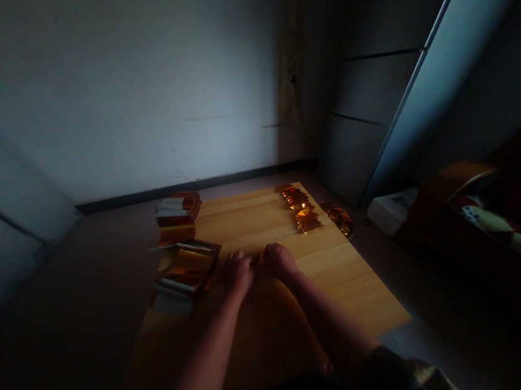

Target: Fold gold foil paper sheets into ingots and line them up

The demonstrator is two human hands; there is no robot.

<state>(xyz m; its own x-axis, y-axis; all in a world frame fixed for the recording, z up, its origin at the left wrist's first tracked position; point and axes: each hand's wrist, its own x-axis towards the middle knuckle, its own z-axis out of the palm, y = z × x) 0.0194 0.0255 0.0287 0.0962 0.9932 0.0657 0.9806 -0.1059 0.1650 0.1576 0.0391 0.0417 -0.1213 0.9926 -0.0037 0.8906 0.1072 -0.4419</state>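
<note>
My left hand (238, 272) and my right hand (279, 260) are close together over the middle of the wooden table. Both are closed, and a small strip of gold foil paper (259, 259) shows dimly between them, mostly hidden by the fingers. Left of my left hand lies a stack of gold foil sheets (188, 264) with pale edges. Behind it, at the table's far left corner, sits another stack of sheets (179, 208). Folded shiny gold foil pieces (303, 209) lie in a row near the far right corner.
The wooden table (345, 267) stands before a pale wall (173, 104). More shiny foil pieces (339, 218) are on the floor off its right edge. A white box (388, 212) and a cabinet (367, 137) are to the right. The room is dim.
</note>
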